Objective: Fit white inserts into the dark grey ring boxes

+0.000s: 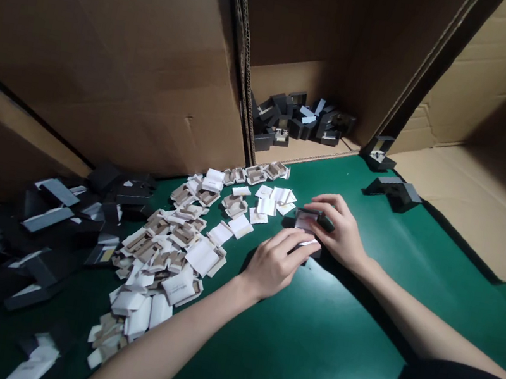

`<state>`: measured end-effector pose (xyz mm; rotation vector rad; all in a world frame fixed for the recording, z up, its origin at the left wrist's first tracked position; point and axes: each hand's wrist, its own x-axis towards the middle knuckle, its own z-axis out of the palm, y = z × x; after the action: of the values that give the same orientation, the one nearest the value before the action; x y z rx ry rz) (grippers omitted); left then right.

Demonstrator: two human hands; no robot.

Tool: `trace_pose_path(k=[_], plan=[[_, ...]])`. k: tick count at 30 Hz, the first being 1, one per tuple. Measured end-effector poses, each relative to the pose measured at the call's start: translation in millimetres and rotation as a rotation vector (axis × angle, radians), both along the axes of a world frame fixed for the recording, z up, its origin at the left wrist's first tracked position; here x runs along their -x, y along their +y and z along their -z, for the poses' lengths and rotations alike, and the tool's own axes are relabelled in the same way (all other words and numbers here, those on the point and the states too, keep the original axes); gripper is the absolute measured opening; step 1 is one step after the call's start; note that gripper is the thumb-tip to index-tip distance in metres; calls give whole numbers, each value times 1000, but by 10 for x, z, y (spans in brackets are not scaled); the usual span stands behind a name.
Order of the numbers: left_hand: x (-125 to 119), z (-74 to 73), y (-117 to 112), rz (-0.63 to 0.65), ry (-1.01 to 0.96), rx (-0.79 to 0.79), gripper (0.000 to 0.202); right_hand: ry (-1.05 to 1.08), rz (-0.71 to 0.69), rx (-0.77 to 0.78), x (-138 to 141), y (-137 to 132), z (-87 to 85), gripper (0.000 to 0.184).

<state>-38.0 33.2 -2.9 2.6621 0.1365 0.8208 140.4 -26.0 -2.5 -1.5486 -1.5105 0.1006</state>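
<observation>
A small black box [306, 219] with a pale lining lies open on the green table [306, 339], just right of centre. My right hand [340, 229] curls around its right side, fingers gripping the edge. My left hand [276, 262] closes on its near side, fingertips pressing a white card at the box's front. Both hands touch the same box.
Several white cards and beige inserts [176, 248] are strewn left of the hands. A heap of black boxes [35, 232] lies at far left. More black boxes [300, 120] fill a cardboard carton behind; two open ones [392, 189] sit at right. Cardboard walls surround the table.
</observation>
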Motion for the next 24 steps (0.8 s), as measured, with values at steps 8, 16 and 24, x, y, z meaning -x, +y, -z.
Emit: trace_pose_path(k=[8,16,24], plan=[[2,0,-1,9,9,-12,31,197,-53,198,-8,21,49,35],[4,3,5,22,6,-5,31,206,-79,300,-30,27,7,28],[6,-36,-5,0,-81,129,28,281,-60,276,1,23,31,24]])
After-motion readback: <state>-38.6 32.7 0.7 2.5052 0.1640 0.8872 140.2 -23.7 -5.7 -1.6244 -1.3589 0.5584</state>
